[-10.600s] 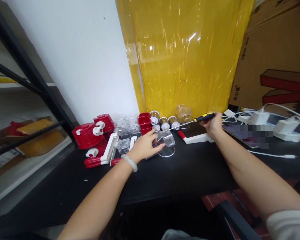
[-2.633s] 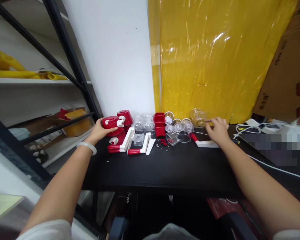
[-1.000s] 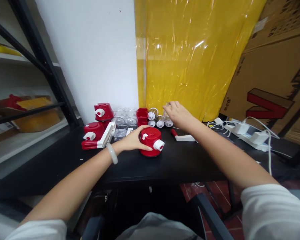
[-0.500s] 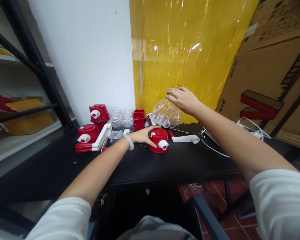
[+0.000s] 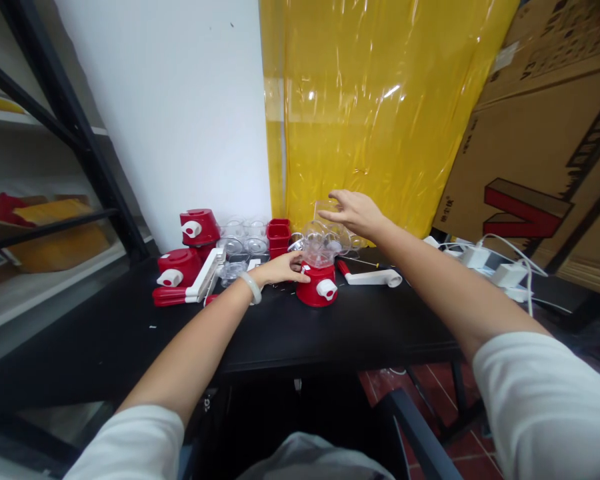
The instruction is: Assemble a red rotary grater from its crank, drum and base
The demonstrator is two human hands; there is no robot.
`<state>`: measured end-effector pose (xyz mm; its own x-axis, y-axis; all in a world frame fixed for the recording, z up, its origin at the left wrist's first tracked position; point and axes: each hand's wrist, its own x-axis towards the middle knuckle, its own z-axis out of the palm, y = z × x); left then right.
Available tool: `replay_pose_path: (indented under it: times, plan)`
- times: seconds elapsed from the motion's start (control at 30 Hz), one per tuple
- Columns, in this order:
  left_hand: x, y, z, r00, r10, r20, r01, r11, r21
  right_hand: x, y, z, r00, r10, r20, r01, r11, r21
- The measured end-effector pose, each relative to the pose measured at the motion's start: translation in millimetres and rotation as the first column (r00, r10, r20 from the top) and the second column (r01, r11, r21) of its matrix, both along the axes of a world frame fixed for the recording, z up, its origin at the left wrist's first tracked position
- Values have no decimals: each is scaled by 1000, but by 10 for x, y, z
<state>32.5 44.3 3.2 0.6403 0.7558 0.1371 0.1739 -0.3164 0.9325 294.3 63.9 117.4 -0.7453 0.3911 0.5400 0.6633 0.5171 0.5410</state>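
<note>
My left hand (image 5: 283, 268) curls its thumb and fingers around the left side of a red base (image 5: 314, 293) with a white knob on its front. The base stands upright on the black table. A clear plastic hopper (image 5: 319, 255) is right on top of this base, its upper part rising toward my right hand (image 5: 353, 212). The fingers and thumb of that hand are bent round the hopper's upper rim, and the contact is partly hard to see through the clear plastic. Just right of the base lies a white crank arm (image 5: 373, 277) with a red handle.
Two more red bases (image 5: 177, 268) are stacked at the left beside white arms with red handles (image 5: 170, 296). Clear plastic parts (image 5: 244, 245) and red containers (image 5: 279, 233) stand along the back. White chargers and cables (image 5: 510, 275) lie at the right, near a cardboard box (image 5: 520, 147).
My right hand has moved down and slightly left, bringing the clear hopper from behind onto the red base. My left hand stays at the base, its fingers lower at its side.
</note>
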Motion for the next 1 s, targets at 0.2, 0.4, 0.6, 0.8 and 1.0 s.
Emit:
replay_pose_path:
  times: [0.2, 0.4, 0.6, 0.8, 1.0]
  plan:
    - [32, -51, -41, 998, -12, 64, 9, 999, 36, -101, 11, -40, 996, 38, -76, -49, 987, -151]
    - [51, -76, -57, 995, -22, 93, 17, 998, 54, -62, -110, -96, 976, 169, -140, -200, 947, -251]
    - [42, -71, -45, 999, -8, 52, 5, 998, 59, -181, -381, -149, 848, 263, -461, -409, 877, -252]
    - [55, -120, -28, 998, -12, 65, 10, 999, 44, -430, -312, -290, 613, 130, -780, -445, 872, -204]
    - [62, -135, -42, 998, -9, 60, 5, 998, 56, -423, -103, -367, 558, 94, -825, -461, 861, -214]
